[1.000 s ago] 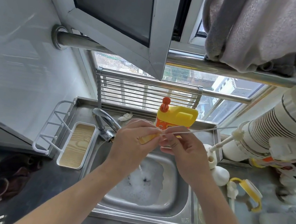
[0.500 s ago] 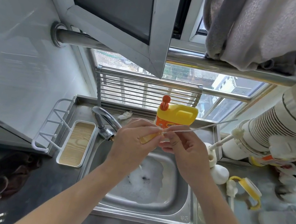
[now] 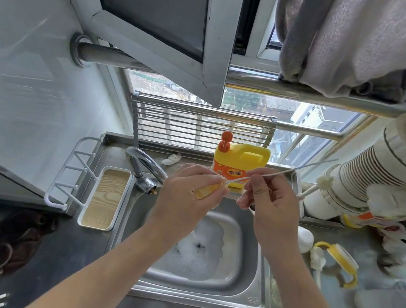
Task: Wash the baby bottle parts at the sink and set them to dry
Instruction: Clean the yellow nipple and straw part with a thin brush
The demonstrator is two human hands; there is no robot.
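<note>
Over the sink [image 3: 252, 274] my left hand [image 3: 187, 199] grips a small yellow handle [image 3: 208, 191]. A thin white straw [image 3: 239, 179] runs from that handle up to the right, and a finer wire sticks out past its far end. My right hand [image 3: 268, 205] pinches the straw between thumb and fingertips. Foamy water lies in the sink bowl below the hands. On the counter to the right lie a white teat [image 3: 303, 239] and a yellow-handled bottle collar [image 3: 339, 258]. A white bottle brush [image 3: 321, 182] leans at the sink's back right corner.
A yellow dish soap bottle [image 3: 239, 164] stands behind the hands, the faucet [image 3: 142, 163] to their left. A white tray [image 3: 106, 197] and wire rack sit left of the sink, a brown cloth [image 3: 18, 237] further left. Towels hang overhead on a rail.
My hands have drawn a little apart: the right hand has slid rightward along the straw, baring a short length of it between the two hands.
</note>
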